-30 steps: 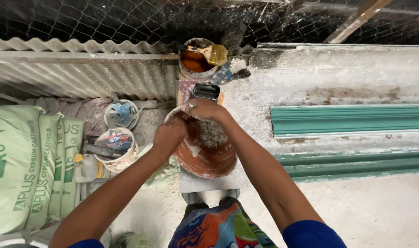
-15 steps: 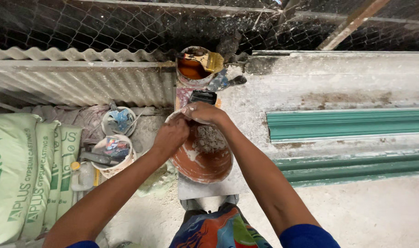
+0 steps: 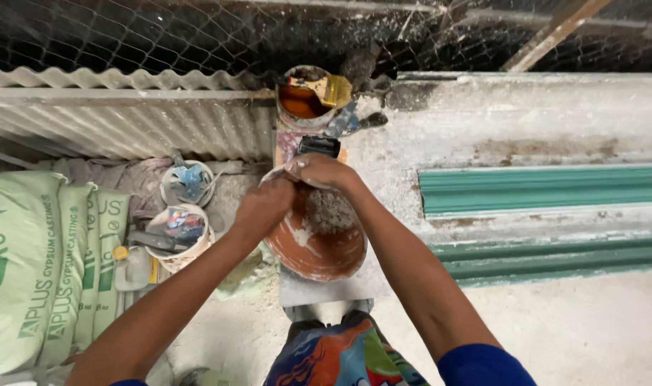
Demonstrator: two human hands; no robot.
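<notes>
Clearly our two hands meet over the far rim of the orange-brown bowl point(image 3: 319, 246), which sits on a small pale board point(image 3: 319, 289) just in front of our knees. Our right hand point(image 3: 324, 171) is curled, its fingers bent and pressed together around something pale at the rim; we cannot tell exactly what it pinches, since the knuckles hide the fingertips. Our left hand point(image 3: 264, 207) is closed as well, fingers folded in and touching the bowl's left rim where a white smear runs down the inside wall. A grey, crumbly lump of plaster point(image 3: 329, 211) lies in the bowl just below the right hand. Both forearms reach forward and converge, the left coming from the lower left, the right from the lower right, wrists slightly bent down. Beyond the hands stands a stained bucket point(image 3: 304, 107) with a yellow-handled brush point(image 3: 331, 89) resting across it. To the left are two small white tubs point(image 3: 186, 182) of tools and a stack of pale green sacks point(image 3: 40, 264); to the right lie green moulded strips point(image 3: 547, 189). Compared with half a second ago, the hands have stayed at the same rim, the grip barely altered.
</notes>
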